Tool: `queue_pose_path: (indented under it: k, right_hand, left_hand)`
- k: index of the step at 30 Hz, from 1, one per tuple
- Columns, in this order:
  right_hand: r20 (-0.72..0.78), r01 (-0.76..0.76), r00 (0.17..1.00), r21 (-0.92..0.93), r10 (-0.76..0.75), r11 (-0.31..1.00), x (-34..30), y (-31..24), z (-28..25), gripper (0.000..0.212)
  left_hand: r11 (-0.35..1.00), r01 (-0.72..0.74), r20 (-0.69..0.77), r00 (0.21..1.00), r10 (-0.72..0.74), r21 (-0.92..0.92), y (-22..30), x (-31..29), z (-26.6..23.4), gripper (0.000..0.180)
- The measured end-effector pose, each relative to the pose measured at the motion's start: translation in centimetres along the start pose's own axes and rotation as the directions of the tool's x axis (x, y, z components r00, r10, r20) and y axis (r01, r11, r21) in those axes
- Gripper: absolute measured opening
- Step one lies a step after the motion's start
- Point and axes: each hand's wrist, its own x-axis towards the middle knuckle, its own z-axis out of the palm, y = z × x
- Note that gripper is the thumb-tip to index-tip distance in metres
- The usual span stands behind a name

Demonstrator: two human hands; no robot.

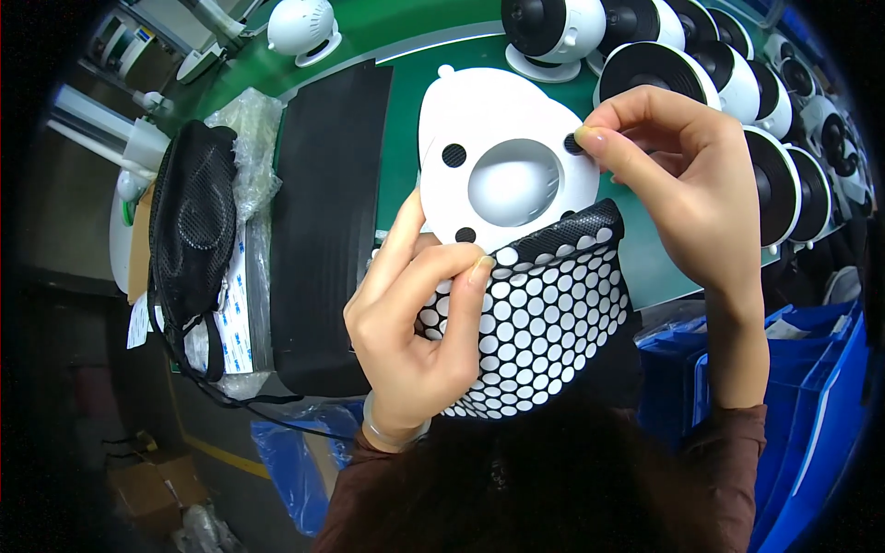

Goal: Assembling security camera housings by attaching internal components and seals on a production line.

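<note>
While the left hand (415,323) pinched the black sheet of punched-out round pads (539,313) together with the lower edge of the white triangular base plate (502,161), its thumb and forefinger closed narrow on both, the right hand (687,184) pressed a small black pad (573,143) onto the plate's right corner, fingertips tight around it. Two pads already sat on the plate, one at the left and one at the bottom, so the sticking step looked close to done; the next move would probably call for firm pressure on the third pad. Dark hair covered the sheet's lower end. Beyond lay a black mat (327,221) on the green belt (396,157), and white round camera bodies (774,175) stood in rows, those at the rim bent and cut off
</note>
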Motion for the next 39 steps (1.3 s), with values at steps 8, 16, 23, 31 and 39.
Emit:
queue_pose_path:
  k: [8,16,23,31,39]
  right_hand:
    - [0.005,-0.003,1.0,-0.094,0.004,0.996,-0.3,-0.3,0.2,0.012]
    - [0.131,-0.259,0.958,0.015,0.255,0.966,1.2,0.6,-1.2,0.02]
    - [0.511,0.071,0.859,-0.112,-0.004,0.991,4.5,-0.1,-1.9,0.023]
    - [0.863,0.43,0.495,-0.14,-0.103,0.892,10.8,-4.2,1.4,0.026]
    - [0.572,0.449,0.792,-0.307,-0.214,0.839,23.9,-6.0,10.3,0.027]
  left_hand:
    - [1.0,-0.019,-0.006,1.0,0.019,0.011,-0.6,-0.2,-0.1,0.006]
    - [0.997,0.014,-0.005,1.0,-0.014,-0.081,-0.8,0.2,0.2,0.006]
    - [0.998,-0.061,0.041,0.997,0.062,-0.028,-0.8,0.8,-1.5,0.004]
    - [0.966,0.124,0.034,0.992,-0.12,-0.226,-1.9,0.2,-3.3,0.006]
    - [0.783,0.266,-0.106,0.916,-0.388,-0.563,-4.5,-1.8,-6.9,0.009]
